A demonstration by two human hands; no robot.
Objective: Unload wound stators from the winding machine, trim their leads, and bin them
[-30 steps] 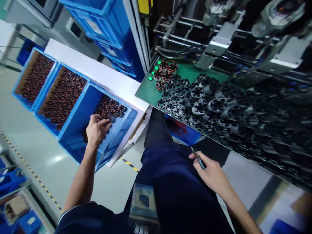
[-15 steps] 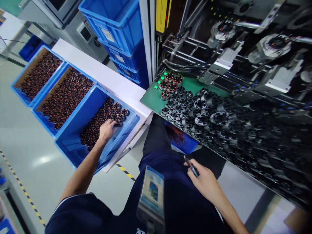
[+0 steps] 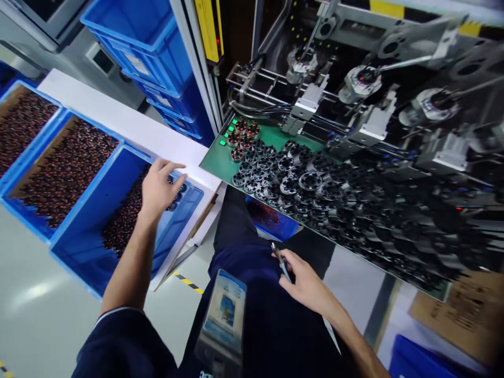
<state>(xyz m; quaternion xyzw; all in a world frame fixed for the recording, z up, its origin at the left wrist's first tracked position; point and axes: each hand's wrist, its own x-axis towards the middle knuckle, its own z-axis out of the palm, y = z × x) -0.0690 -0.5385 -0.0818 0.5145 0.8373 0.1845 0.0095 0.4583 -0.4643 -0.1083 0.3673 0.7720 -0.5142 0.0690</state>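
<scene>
My left hand [image 3: 157, 189]: open wide over copper-wound stators [image 3: 124, 220] in a blue bin [image 3: 79, 257], at 9 o'clock
My right hand [image 3: 303, 286]: narrow pinch holding a blue-handled tool [image 3: 282, 262], at 5 o'clock

Left hand [image 3: 157, 189]'s wide open over the blue bin [image 3: 82, 236], fingers spread. Right hand [image 3: 305, 286] is off to the bin's right, pinching a thin blue tool [image 3: 282, 263].

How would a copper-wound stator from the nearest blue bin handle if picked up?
Likely stiff and heavy for its size: the stator looks like solid metal wound with copper. Its round outline suggests it could roll on edge outside the blue bin.
</scene>
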